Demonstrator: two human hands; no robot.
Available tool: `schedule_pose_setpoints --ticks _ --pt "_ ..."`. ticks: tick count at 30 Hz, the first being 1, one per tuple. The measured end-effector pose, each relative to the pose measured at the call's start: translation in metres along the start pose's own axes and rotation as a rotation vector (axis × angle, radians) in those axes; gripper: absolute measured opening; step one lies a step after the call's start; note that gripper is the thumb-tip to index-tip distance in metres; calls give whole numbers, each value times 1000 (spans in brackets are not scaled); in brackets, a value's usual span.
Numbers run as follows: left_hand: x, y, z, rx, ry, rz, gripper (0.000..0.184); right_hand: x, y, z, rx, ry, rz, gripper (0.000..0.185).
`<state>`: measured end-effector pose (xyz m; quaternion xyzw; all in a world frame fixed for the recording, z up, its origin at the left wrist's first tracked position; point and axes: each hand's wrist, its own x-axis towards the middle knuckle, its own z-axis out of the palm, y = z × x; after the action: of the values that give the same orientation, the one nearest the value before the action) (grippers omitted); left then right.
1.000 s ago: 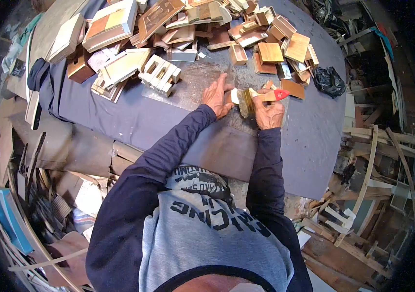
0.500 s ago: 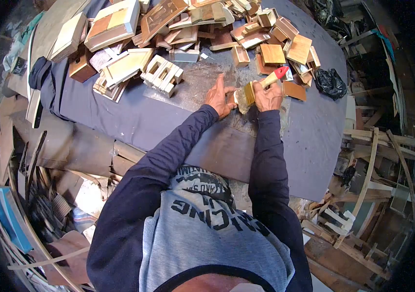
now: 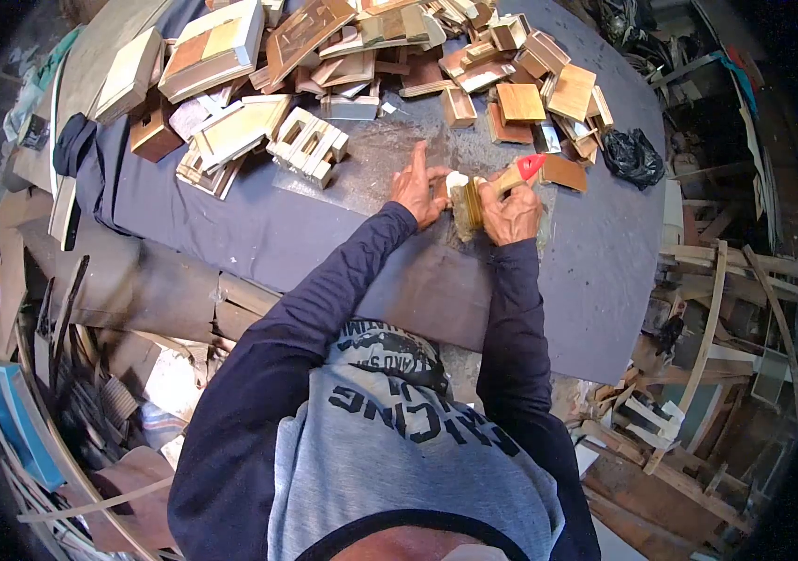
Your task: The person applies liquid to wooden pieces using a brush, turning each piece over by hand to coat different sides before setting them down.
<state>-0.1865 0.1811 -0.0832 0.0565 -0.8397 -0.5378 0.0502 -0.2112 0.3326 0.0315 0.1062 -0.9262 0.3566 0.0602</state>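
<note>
A wide flat paintbrush (image 3: 510, 178) with a pale wooden handle and a red end is gripped in my right hand (image 3: 511, 215). Its bristles face left, wet-looking, with a whitish patch at the upper corner. Just left of the bristles is my left hand (image 3: 415, 193), one finger pointing up and away. Between its thumb and fingers sits a small brown wooden piece (image 3: 440, 191), mostly hidden. Both hands are over a stained, shiny brown board (image 3: 371, 154) on the dark cloth-covered table (image 3: 595, 271).
Small wooden boxes and offcuts are heaped along the far side, with a slotted wooden block (image 3: 307, 145) nearest my left hand. A black plastic bag (image 3: 632, 157) lies at the right. Scrap wood (image 3: 698, 365) surrounds the table.
My right hand has come down slightly, and the brush has turned so its handle lies flatter. The bristles stay beside the left hand, which has barely moved.
</note>
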Motion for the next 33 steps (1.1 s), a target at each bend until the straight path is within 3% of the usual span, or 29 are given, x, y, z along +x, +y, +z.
schedule_pose_setpoints --ticks 4,6,8,9,13,17,22,24,26,29,33 --pt "1 -3 1 101 92 115 106 15 6 1 -45 44 -118 27" --pt "-1 -1 1 130 92 116 106 27 7 7 -123 95 -112 29" --pt "-3 1 -1 140 78 105 107 36 13 14 -99 80 24 30" --pt "-2 2 -2 147 70 93 107 36 10 16 -78 171 -64 31" --pt "-2 8 -2 156 70 33 106 9 8 7 -176 159 -215 29" --pt "-3 6 -4 125 33 34 104 -28 2 -11 -77 25 24 25" --pt "-1 11 -5 152 37 45 104 -10 13 -5 -22 108 6 27" --pt "-3 11 -4 170 40 37 103 11 25 4 -182 120 -81 30" --pt "-3 8 -4 146 29 50 103 21 20 7 -178 88 -14 30" --pt "-2 12 -7 139 30 51 103 20 17 11 -211 220 -258 25" --pt "-1 7 -4 158 26 54 104 -16 12 0 -65 83 -198 20"
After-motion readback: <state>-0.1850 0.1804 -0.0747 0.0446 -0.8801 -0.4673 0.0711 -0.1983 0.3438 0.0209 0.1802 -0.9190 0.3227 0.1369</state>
